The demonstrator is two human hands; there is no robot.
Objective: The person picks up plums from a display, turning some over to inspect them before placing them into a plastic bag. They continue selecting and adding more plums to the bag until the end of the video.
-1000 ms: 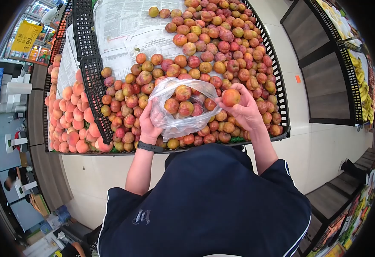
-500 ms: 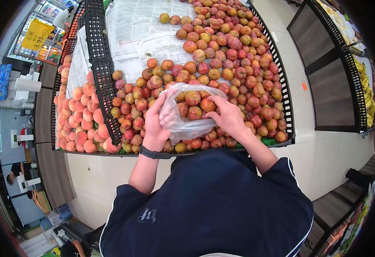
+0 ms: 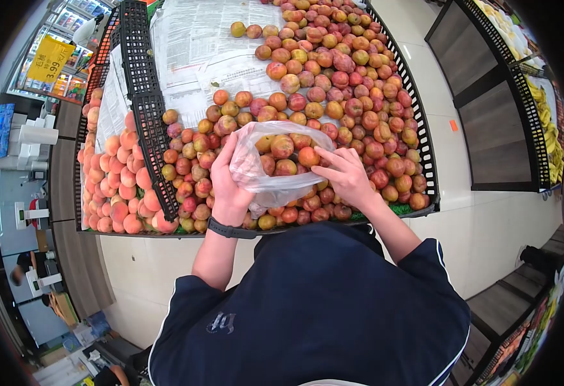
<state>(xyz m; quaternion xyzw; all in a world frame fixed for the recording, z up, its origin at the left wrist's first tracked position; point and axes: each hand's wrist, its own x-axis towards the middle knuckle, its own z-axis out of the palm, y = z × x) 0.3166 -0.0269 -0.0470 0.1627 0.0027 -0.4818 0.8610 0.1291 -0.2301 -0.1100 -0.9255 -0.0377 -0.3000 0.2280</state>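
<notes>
A clear plastic bag [image 3: 275, 195] hangs over the plum pile, its mouth facing up, with several red-and-yellow plums inside. My left hand [image 3: 231, 183], a dark band on its wrist, grips the bag's left side; its fingertips are partly behind the film. From the right, my right hand [image 3: 347, 177] reaches over the bag's rim. Its fingertips lie against the right side of an orange-red plum [image 3: 308, 156] in the bag's mouth. Loose plums [image 3: 375, 149] surround the bag on all sides.
A black perforated divider [image 3: 148, 109] separates the plums from peaches [image 3: 120, 180] on the left. Newspaper [image 3: 195, 58] lines the display bin. A yellow price sign [image 3: 50, 59] stands at upper left. Bananas [image 3: 547, 122] lie on a stand at right.
The view has shifted slightly, so the bin appears a little further left. My right fingers have straightened somewhat at the plum. My left hand keeps its hold on the bag.
</notes>
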